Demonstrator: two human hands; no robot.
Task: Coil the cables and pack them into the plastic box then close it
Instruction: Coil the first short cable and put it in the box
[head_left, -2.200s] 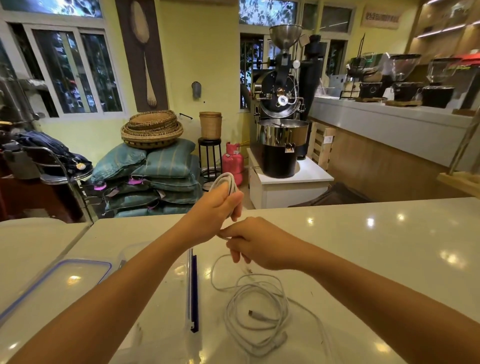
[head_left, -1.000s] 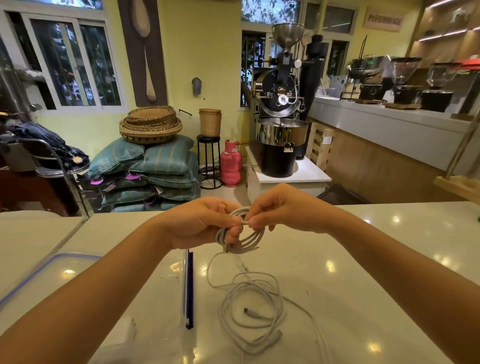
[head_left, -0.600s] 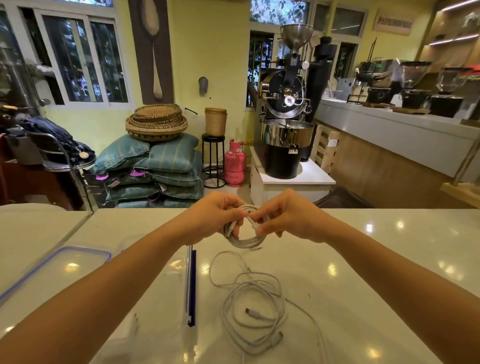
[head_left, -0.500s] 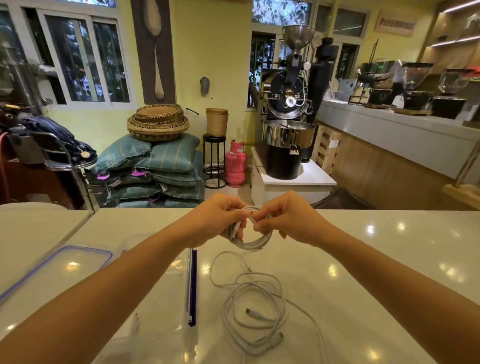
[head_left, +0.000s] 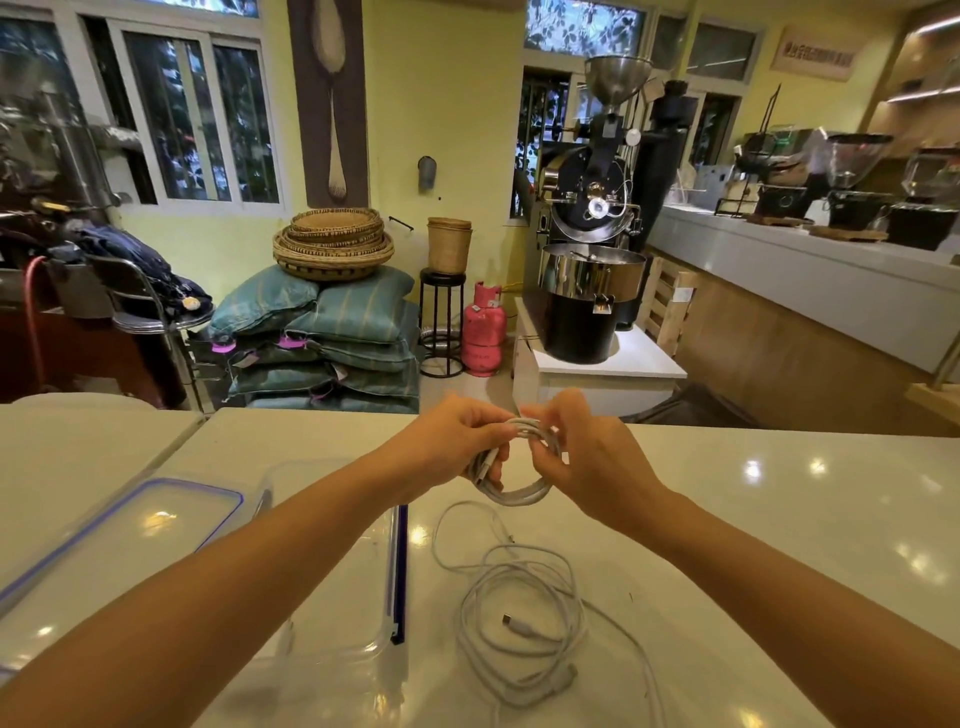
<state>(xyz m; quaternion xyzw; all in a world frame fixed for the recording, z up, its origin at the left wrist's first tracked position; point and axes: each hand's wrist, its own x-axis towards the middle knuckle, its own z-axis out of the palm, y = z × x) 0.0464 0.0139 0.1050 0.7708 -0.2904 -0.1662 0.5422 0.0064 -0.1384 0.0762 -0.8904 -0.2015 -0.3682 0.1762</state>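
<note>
I hold a small coil of white cable in the air above the white counter. My left hand grips the coil's left side, with a plug end sticking out under the fingers. My right hand pinches its right side. A loose tangle of white cable lies on the counter below my hands, one plug inside its loops. The clear plastic box with a blue clip edge sits under my left forearm. Its clear lid with a blue rim lies further left.
The white counter stretches right and ahead to its far edge. Beyond it stand a coffee roaster, a pink gas cylinder, stacked sacks with woven baskets, and a long bar with grinders at the right.
The last length of cable has been wound onto the coil in my left hand. Both hands then came together on the coil and now hold it nearly still.
</note>
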